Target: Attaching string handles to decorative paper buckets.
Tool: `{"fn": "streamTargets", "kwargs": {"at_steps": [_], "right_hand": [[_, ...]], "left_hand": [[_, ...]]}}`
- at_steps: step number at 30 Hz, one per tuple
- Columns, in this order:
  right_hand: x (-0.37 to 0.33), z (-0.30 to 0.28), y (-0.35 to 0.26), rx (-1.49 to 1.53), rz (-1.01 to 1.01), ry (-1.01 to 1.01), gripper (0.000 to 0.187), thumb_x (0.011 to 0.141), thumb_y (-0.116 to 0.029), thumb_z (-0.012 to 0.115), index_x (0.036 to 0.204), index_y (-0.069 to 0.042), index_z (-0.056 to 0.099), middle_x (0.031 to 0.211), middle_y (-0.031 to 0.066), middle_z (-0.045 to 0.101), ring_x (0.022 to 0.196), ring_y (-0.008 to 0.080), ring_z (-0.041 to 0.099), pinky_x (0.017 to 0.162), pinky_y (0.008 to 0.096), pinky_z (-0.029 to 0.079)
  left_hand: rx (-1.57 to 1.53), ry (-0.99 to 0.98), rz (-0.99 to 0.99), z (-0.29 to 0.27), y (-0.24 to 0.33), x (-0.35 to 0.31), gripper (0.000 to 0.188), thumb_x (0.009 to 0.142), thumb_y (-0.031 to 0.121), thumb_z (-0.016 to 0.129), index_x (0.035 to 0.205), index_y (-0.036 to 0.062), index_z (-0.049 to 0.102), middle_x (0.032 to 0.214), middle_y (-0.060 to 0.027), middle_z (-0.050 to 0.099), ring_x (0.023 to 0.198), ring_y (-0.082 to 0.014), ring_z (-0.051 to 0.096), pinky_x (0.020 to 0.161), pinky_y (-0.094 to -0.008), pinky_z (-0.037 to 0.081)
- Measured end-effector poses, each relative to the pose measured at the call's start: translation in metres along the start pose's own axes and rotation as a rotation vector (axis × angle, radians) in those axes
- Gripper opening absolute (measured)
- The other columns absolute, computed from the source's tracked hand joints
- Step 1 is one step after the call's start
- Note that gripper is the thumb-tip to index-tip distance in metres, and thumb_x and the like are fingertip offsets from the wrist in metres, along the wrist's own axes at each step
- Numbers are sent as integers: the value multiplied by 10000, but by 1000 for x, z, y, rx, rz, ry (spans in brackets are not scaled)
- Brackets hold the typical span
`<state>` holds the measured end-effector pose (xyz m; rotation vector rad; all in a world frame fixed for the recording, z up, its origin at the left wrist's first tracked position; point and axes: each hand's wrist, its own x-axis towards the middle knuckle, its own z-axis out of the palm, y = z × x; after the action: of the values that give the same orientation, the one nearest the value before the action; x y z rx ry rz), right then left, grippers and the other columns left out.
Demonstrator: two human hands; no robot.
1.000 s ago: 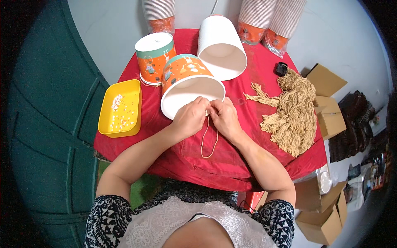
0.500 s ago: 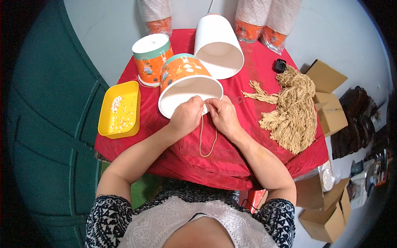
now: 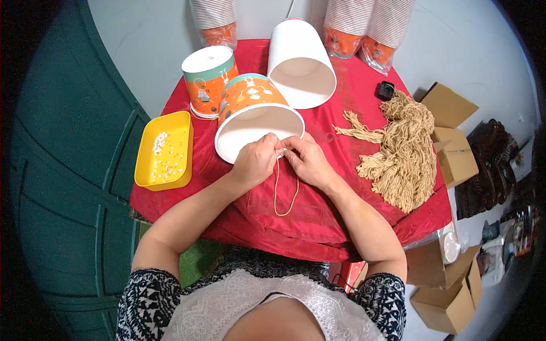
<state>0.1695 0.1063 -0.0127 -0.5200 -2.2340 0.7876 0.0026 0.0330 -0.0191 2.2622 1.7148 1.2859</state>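
An orange-printed paper bucket [image 3: 250,96] lies on its side, its white mouth toward me. At its near rim my left hand [image 3: 257,163] is closed, thumb and fingers pinching a thin tan cord [image 3: 276,196]. Right beside it my right hand [image 3: 310,163] is closed as well, fingertips pinched at the same cord by the rim. A loop of the cord hangs below both hands onto the red cloth. The cord's ends and the exact spot between my fingertips are hidden.
A yellow tray [image 3: 187,170] with small white and orange bits stands left. Behind are an upturned orange bucket [image 3: 209,85] and a large white bucket [image 3: 301,51] on its side. A heap of tan cords [image 3: 404,153] lies right on the red tablecloth [image 3: 335,221], near a small black object [image 3: 385,90].
The orange bucket has shifted slightly to the left. My right fingers have moved a little closer to my left ones; the cord loop hangs almost the same.
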Motion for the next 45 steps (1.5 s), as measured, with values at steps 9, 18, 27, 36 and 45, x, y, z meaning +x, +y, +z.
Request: {"fn": "streamTargets", "kwargs": {"at_steps": [9, 18, 27, 36, 45], "right_hand": [[2, -1, 2, -66, 23, -44, 45, 879, -37, 600, 901, 1, 610, 913, 173, 627, 915, 342, 583, 812, 422, 473], [0, -11, -9, -79, -19, -145, 95, 780, 10, 615, 872, 37, 614, 899, 248, 600, 911, 419, 580, 821, 462, 488], [-1, -14, -11, -216, -147, -192, 220, 776, 61, 604, 995, 59, 626, 995, 259, 579, 973, 407, 575, 845, 452, 498], [-3, -14, -4, -222, -80, -247, 232, 793, 23, 620, 1025, 22, 613, 1035, 235, 565, 1024, 397, 555, 882, 432, 482], [1, -12, -3, -169, -135, -221, 171, 776, 50, 606, 946, 69, 607, 999, 267, 567, 1002, 414, 556, 883, 454, 480]], "left_hand": [[-85, 8, -98, -4, 2, -2, 80, 860, 43, 617, 853, 23, 540, 794, -153, 650, 745, -361, 654, 641, -443, 507], [-76, -2, -201, -7, 2, -1, 32, 849, -35, 558, 839, -12, 538, 745, -154, 623, 701, -292, 649, 643, -371, 511], [67, 32, -180, -9, -8, 3, 42, 829, -40, 558, 796, -28, 536, 772, -168, 604, 645, -290, 608, 633, -382, 497], [-819, -240, -481, -20, -2, 9, 116, 887, 7, 594, 773, 15, 575, 756, -20, 614, 596, -52, 517, 516, -208, 416], [-536, -141, -414, -3, -16, 7, 112, 851, 54, 642, 774, -22, 616, 643, -66, 624, 596, -108, 580, 555, -284, 468]]}}
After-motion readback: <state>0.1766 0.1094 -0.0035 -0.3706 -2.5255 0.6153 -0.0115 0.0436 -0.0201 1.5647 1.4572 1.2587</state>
